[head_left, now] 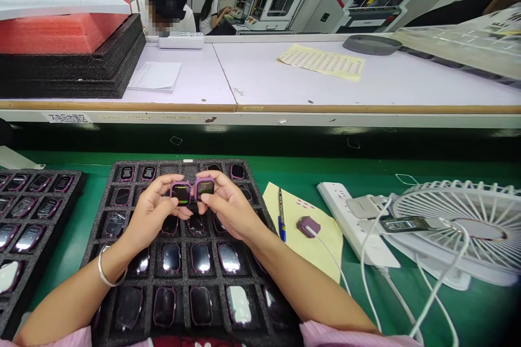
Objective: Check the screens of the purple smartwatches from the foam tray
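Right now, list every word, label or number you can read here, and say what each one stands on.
None can be read for certain.
White label strip on the far bench's edge: characters too blurred.
Yellow printed sheet on the far bench: rows too small.
Screens of the two watches in the left hand and right hand: lit, unreadable.
Yellow paper: red marks, illegible.
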`<state>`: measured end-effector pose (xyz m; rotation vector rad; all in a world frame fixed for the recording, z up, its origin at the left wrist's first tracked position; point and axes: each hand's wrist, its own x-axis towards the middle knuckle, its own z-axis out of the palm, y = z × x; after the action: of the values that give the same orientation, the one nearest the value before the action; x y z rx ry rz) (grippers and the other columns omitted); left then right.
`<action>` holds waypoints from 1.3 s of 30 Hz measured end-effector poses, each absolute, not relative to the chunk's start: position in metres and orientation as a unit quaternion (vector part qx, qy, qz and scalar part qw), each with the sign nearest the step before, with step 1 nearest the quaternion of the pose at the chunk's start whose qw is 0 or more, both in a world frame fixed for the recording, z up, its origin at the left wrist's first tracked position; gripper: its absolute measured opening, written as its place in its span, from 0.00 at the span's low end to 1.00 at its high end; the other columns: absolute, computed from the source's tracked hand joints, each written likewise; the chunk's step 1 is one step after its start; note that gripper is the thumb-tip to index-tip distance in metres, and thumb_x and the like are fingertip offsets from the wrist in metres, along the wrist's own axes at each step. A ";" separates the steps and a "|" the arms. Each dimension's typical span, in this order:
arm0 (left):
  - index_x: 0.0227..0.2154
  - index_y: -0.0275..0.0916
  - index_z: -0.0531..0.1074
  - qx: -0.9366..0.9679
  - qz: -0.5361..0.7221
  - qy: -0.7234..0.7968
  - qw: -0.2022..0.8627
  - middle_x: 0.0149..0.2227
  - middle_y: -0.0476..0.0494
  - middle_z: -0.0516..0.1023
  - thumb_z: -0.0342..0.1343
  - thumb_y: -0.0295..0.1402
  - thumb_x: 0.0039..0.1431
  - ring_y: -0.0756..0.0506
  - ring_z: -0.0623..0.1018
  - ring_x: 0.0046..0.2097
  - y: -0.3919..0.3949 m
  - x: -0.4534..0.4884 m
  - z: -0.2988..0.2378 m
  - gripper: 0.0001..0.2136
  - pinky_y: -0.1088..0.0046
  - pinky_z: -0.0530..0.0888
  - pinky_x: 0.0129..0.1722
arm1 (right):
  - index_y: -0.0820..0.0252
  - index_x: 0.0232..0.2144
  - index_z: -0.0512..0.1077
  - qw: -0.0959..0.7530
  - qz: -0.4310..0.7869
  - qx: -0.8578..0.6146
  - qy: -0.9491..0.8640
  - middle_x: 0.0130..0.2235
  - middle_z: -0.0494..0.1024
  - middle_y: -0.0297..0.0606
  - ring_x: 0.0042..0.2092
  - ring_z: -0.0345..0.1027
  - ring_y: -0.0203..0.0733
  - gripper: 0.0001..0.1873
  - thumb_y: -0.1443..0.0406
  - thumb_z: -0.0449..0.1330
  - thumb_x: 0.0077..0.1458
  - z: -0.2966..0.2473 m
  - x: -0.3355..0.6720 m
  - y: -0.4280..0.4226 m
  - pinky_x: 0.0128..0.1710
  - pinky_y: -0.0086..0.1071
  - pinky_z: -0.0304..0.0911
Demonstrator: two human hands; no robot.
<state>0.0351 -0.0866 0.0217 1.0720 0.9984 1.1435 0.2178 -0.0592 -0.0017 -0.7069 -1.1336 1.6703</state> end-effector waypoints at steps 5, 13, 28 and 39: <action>0.49 0.40 0.72 0.458 0.495 0.429 0.601 0.42 0.44 0.78 0.59 0.31 0.56 0.45 0.83 0.30 -0.086 0.035 0.021 0.16 0.66 0.83 0.33 | 0.55 0.46 0.70 0.478 0.684 -0.295 -0.465 0.35 0.75 0.32 0.28 0.69 0.35 0.18 0.67 0.66 0.52 0.000 0.217 -0.059 0.30 0.32 0.66; 0.48 0.39 0.72 0.436 0.503 0.430 0.610 0.44 0.43 0.79 0.61 0.33 0.55 0.44 0.84 0.31 -0.083 0.035 0.025 0.17 0.65 0.83 0.34 | 0.56 0.46 0.72 0.479 0.714 -0.275 -0.431 0.34 0.76 0.33 0.27 0.70 0.36 0.16 0.58 0.66 0.57 0.002 0.218 -0.056 0.31 0.32 0.67; 0.46 0.36 0.72 0.543 0.611 0.281 0.503 0.37 0.45 0.80 0.57 0.39 0.56 0.46 0.82 0.28 -0.020 0.041 0.146 0.17 0.67 0.82 0.30 | 0.55 0.44 0.73 0.553 0.611 -0.153 -0.546 0.34 0.79 0.33 0.28 0.73 0.36 0.14 0.55 0.63 0.58 0.131 0.215 0.012 0.30 0.31 0.70; 0.45 0.37 0.71 0.596 0.631 0.231 0.440 0.32 0.48 0.79 0.58 0.36 0.53 0.47 0.81 0.26 -0.007 0.041 0.202 0.17 0.68 0.81 0.29 | 0.55 0.43 0.73 0.577 0.542 -0.111 -0.600 0.35 0.78 0.33 0.27 0.71 0.36 0.13 0.56 0.61 0.60 0.192 0.211 0.026 0.28 0.31 0.69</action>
<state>0.0406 -0.0071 0.2018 1.4796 0.5741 1.5672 0.2108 0.0262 0.1917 -0.2587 -1.4049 1.2691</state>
